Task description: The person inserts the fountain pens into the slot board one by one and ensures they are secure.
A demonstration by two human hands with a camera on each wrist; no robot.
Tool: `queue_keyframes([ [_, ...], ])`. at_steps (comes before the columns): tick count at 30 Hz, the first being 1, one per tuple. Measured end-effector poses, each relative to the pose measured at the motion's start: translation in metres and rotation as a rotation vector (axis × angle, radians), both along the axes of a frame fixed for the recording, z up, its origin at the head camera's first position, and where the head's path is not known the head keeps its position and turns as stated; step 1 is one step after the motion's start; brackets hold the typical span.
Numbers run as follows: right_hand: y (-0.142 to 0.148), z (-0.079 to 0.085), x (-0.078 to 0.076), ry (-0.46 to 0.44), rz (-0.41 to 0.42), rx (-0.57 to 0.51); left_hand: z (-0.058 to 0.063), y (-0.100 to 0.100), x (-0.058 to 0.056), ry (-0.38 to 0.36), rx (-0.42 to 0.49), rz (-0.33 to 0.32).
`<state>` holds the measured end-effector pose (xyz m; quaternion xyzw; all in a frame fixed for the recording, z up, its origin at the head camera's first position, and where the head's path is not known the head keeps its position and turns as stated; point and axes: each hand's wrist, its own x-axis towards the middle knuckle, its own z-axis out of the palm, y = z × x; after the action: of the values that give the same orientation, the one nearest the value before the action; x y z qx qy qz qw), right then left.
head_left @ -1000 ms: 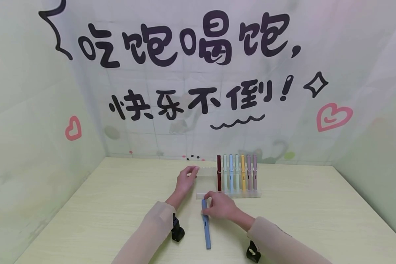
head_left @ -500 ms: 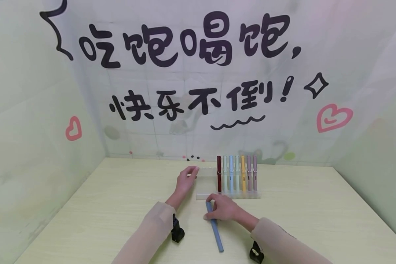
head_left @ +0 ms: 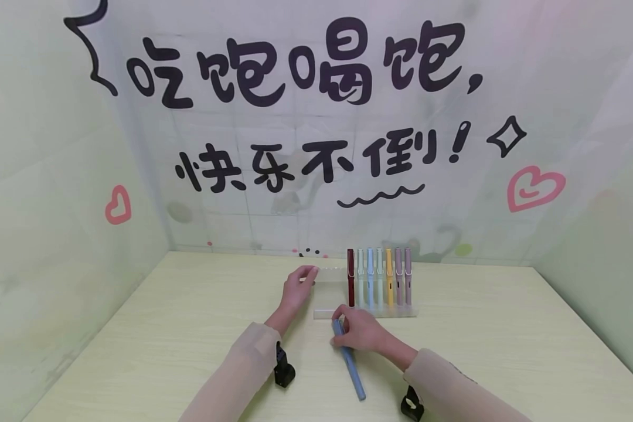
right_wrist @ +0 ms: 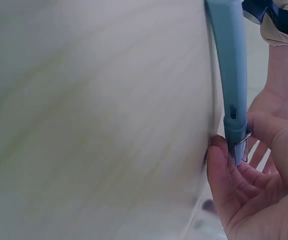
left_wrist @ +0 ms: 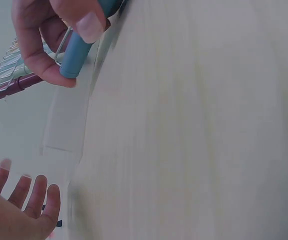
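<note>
A blue capped pen point(head_left: 352, 366) with a wire clip slants over the table in front of the rack. My right hand point(head_left: 361, 329) pinches it near its cap end between thumb and fingers; in the right wrist view the clip and the barrel's small window point(right_wrist: 233, 111) show. Behind it stands a clear pen rack point(head_left: 324, 314), its right part filled with several pens, a dark red one point(head_left: 350, 278) leftmost. My left hand point(head_left: 298, 289) rests at the rack's left end, fingers extended in the left wrist view; the exact contact is unclear.
Right of the dark red pen stand pale green, light blue, yellow point(head_left: 388, 277) and purple point(head_left: 407, 278) pens. A printed cloth wall point(head_left: 232, 228) rises behind the pale wooden table point(head_left: 480, 340). Black wrist cameras point(head_left: 283, 366) hang under both sleeves.
My right hand has shifted slightly right with the blue pen. The pen's lower end has swung right, so it slants more. My left hand has stayed at the rack.
</note>
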<state>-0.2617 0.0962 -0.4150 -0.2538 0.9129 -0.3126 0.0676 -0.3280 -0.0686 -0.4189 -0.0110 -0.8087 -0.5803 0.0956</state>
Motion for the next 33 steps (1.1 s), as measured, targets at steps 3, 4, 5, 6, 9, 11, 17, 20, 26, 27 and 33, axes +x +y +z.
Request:
queue_keyframes([
  [3,0.002,0.001,-0.001,-0.010,-0.005,-0.032,0.000,0.000,0.000,-0.003,-0.003,0.004],
  [4,0.002,0.002,-0.002,-0.016,-0.007,-0.043,0.001,0.000,0.000,-0.005,-0.002,0.004],
  [5,0.002,0.003,-0.002,-0.023,-0.012,-0.052,0.001,0.000,0.000,-0.003,-0.004,0.004],
  [6,0.003,0.003,-0.002,-0.031,-0.016,-0.062,0.001,0.000,0.000,0.000,-0.004,0.003],
  [9,0.003,0.005,-0.002,-0.049,-0.033,-0.087,0.001,0.000,0.000,0.008,-0.008,0.002],
  [11,0.003,0.006,-0.002,-0.053,-0.047,-0.105,0.001,0.000,0.001,0.012,-0.008,-0.001],
  [17,0.001,0.010,-0.005,-0.017,-0.084,-0.148,0.001,0.000,0.001,0.006,-0.003,-0.004],
  [20,0.001,0.013,-0.007,0.008,-0.092,-0.167,0.001,0.000,0.000,-0.006,-0.003,0.000],
  [26,0.000,0.017,-0.010,0.092,-0.101,-0.203,0.001,0.000,-0.001,-0.011,-0.011,0.006],
  [27,0.000,0.017,-0.011,0.103,-0.108,-0.206,0.001,0.000,-0.001,-0.010,-0.011,0.006],
  [33,-0.002,0.022,-0.015,0.140,-0.174,-0.228,0.002,0.000,0.001,-0.014,-0.005,0.000],
])
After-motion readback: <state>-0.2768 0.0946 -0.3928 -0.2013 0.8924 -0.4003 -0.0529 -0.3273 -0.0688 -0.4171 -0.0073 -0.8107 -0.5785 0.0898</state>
